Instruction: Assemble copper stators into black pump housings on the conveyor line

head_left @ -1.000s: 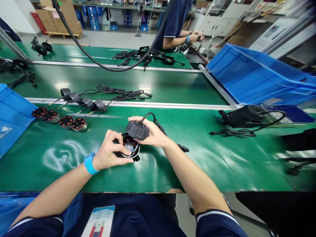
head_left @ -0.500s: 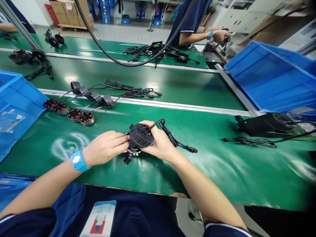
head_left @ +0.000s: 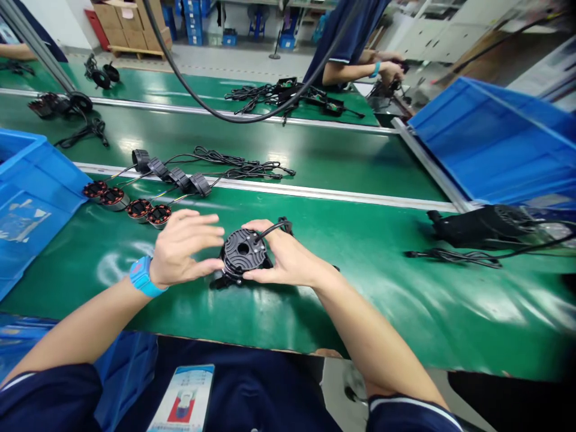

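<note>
In the middle of the green bench stands a round black motor housing [head_left: 252,257], its ridged end cap facing up with a small central hole. A black cable leaves the cap towards the far right. My right hand [head_left: 288,258] grips the housing from the right, thumb in front and fingers behind. To the left, my left hand [head_left: 184,249] is open with spread fingers, and its thumb tip is at the housing's left edge. Dark bracket-like parts [head_left: 220,282] stick out at the base. The housing's underside is hidden.
Several copper-wound stators [head_left: 159,215] wired to black caps [head_left: 200,185] lie back left, cables behind. Blue bins stand left [head_left: 40,198] and right [head_left: 495,144]. A black cylindrical motor unit [head_left: 483,227] lies right. A cable [head_left: 225,117] hangs overhead; a co-worker [head_left: 346,54] handles parts beyond.
My left hand has drawn back from the housing and its fingers have spread. The housing is less tilted, a little further left, its cap now sitting close against the part below.
</note>
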{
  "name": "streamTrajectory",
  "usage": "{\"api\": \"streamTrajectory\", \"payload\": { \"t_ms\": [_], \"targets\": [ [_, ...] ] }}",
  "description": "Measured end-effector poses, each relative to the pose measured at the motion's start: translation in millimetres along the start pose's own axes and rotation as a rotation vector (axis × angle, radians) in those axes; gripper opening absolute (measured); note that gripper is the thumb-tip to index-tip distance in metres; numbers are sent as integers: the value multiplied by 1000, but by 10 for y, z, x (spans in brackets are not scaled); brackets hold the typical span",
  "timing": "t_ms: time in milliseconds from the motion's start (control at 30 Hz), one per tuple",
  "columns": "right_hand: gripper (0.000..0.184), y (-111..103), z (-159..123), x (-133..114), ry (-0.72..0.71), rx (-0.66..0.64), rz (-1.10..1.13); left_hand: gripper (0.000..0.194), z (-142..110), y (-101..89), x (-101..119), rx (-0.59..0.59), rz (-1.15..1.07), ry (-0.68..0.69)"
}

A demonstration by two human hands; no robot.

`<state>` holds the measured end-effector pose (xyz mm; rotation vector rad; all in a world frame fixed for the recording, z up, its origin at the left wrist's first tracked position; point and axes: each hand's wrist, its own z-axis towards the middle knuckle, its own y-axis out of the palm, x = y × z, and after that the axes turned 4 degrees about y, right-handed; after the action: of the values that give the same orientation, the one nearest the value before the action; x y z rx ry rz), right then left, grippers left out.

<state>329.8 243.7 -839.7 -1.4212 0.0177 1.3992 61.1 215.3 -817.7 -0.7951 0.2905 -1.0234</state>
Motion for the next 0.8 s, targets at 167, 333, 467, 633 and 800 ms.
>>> {"api": "streamTrajectory", "payload": {
  "t_ms": [167, 333, 467, 633, 800],
  "targets": [
    [84, 50, -48, -7, 6, 34, -71, 103, 318, 202, 321, -176, 79, -114],
    [101, 180, -181, 79, 54, 40, -39, 73, 306, 375, 420, -356, 20, -151],
    [92, 309, -225, 74, 83, 154, 5, 66, 322, 209, 368, -504, 102, -113],
    [106, 383, -230, 40, 91, 182, 24, 56, 472, 68, 325, -669, 170, 30],
    [110, 494, -309, 104, 72, 273, -16, 52, 555, 152, 267, -714, 96, 51]
  ]
}}
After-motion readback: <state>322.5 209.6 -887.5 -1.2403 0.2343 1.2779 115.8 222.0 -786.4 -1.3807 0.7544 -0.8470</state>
